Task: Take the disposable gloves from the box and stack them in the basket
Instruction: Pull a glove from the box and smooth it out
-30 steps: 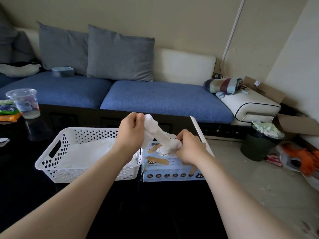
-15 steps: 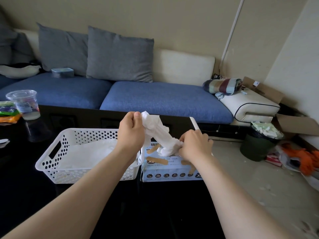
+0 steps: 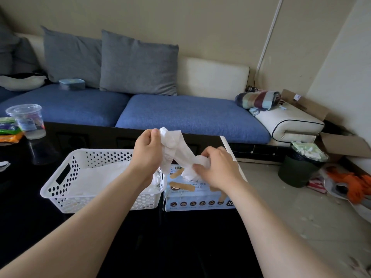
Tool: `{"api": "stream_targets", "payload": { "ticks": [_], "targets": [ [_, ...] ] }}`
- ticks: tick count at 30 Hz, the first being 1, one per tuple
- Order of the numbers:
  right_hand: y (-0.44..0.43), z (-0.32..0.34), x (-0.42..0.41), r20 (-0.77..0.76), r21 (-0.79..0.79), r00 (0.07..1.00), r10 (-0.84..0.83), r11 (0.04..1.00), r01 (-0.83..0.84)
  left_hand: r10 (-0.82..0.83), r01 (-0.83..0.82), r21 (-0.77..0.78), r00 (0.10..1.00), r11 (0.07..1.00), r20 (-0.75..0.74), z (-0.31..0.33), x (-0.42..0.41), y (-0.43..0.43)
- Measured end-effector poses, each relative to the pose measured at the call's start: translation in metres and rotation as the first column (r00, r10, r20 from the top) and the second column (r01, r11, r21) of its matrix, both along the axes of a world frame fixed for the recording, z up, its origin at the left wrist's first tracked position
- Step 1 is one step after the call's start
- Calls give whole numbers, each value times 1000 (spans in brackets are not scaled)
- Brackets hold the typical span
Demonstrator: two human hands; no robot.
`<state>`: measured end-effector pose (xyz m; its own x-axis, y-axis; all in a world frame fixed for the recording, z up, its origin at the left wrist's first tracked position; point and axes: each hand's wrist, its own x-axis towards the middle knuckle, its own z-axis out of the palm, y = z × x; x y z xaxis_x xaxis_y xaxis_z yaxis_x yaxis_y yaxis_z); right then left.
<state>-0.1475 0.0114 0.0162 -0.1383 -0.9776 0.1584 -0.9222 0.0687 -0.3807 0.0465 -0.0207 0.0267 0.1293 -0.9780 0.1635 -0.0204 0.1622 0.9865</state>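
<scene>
Our left hand (image 3: 147,151) pinches the upper end of a white glove (image 3: 176,149) between thumb and fingers. Our right hand (image 3: 217,169) grips its bunched lower end, so the glove slants stretched between them, above the glove box (image 3: 200,197). That box sits on the black table (image 3: 180,237), just beside the right end of the white perforated basket (image 3: 60,189), where a flat layer of white gloves (image 3: 96,177) lies. Our left wrist crosses over the basket's right end and hides part of it. Further left on the table stands a clear plastic cup (image 3: 26,121) next to coloured packets (image 3: 9,129). Beyond is a blue sofa (image 3: 180,115) with two grey cushions (image 3: 138,65). On the floor to the right, a dark bin (image 3: 301,169) stands full.
</scene>
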Motion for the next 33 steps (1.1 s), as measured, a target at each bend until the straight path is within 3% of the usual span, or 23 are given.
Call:
{"api": "stream_targets", "payload": {
  "ticks": [2,5,10,12,15,16,18,20,21,26,29,31,33],
  "targets": [
    [-4,-2,-4,-34,-17,997,-70,997,69,70,-71,-25,997,997,-37,4,1,1],
    [-4,-4,-9,-131,85,974,-186,976,198,188,-194,-76,979,978,-76,8,5,3],
    [-2,-5,-11,-63,233,994,-90,967,102,96,-96,-44,995,994,-14,6,12,2],
    [2,0,-6,-35,201,995,-89,975,94,65,-66,-17,998,998,-17,6,12,1],
    [6,10,2,-118,-20,984,-136,991,134,17,-16,15,997,1000,-73,10,11,2],
    [6,13,4,-77,-89,992,-101,992,94,0,2,28,996,1000,-91,11,11,2],
    [7,19,12,247,-140,965,84,989,-50,-35,41,51,993,998,-116,13,13,5],
    [11,22,25,593,-74,782,191,980,-183,-61,74,84,987,994,-148,16,14,8],
    [12,23,31,661,-47,724,196,974,-221,-78,96,105,983,990,-169,18,16,10],
    [9,26,45,725,6,668,169,968,-252,-237,278,149,940,949,-245,22,29,17],
    [10,29,47,738,-6,646,196,959,-283,-327,357,134,923,924,-201,25,38,21],
    [13,32,50,738,3,650,181,963,-271,-283,311,146,942,939,-181,19,47,18],
    [14,34,54,745,19,651,143,972,-234,-186,190,137,982,972,-36,13,52,15]
  ]
}}
